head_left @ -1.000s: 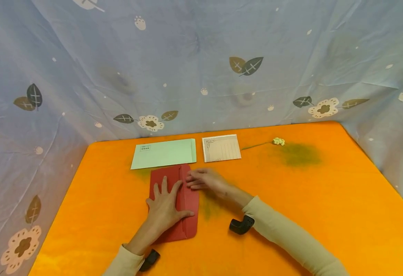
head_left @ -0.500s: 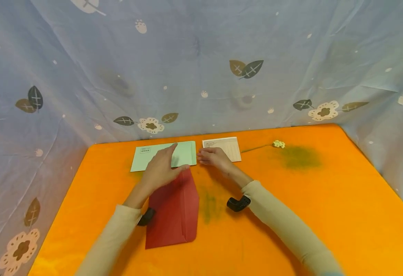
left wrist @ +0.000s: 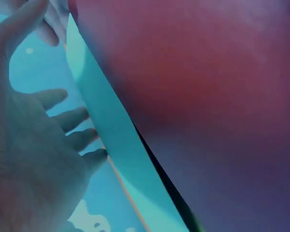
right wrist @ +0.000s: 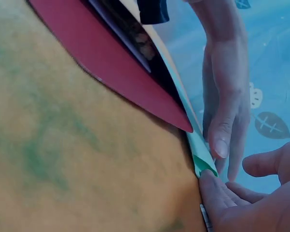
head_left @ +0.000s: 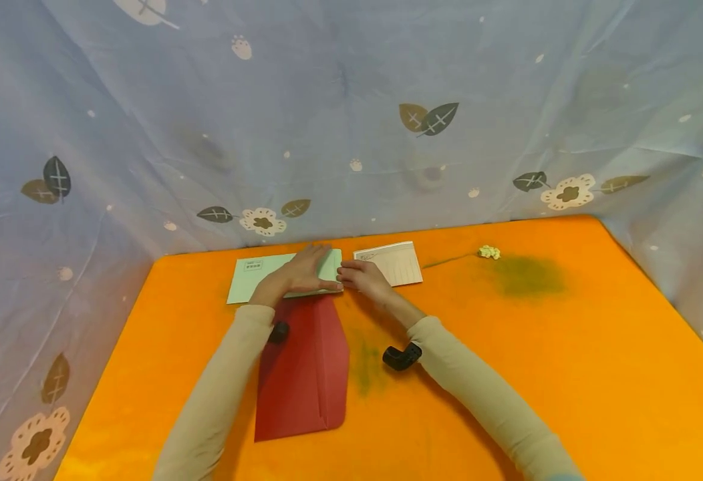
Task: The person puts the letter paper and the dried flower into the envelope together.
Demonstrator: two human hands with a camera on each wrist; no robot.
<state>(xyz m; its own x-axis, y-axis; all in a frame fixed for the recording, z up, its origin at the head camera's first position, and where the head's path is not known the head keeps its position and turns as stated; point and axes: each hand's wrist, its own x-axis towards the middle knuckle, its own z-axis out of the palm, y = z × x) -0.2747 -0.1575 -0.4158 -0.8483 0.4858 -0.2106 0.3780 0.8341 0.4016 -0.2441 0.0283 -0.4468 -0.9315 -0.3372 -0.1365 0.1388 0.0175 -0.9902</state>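
A pale green envelope [head_left: 248, 284] lies flat at the back of the table. My left hand [head_left: 302, 272] rests across its right half with the thumb spread from the fingers. My right hand [head_left: 368, 280] is at the envelope's right end. In the right wrist view its fingertips touch the green flap [right wrist: 205, 166], thumb held apart. Closer to me lies a red envelope [head_left: 294, 381], its flap opened out to the right; something dark and patterned and a pale sheet [right wrist: 128, 41] show inside its mouth. Beneath my left palm part of the green envelope is hidden.
A white lined card [head_left: 404, 266] lies just right of my right hand. Farther right is a thin-stemmed pale yellow flower [head_left: 488, 252]. An orange cloth [head_left: 508, 374] covers the table, and a blue patterned curtain [head_left: 351, 133] stands behind it.
My left hand has left the red envelope and moved up onto the green one. My right hand has gone from the red flap to the green envelope's right end.
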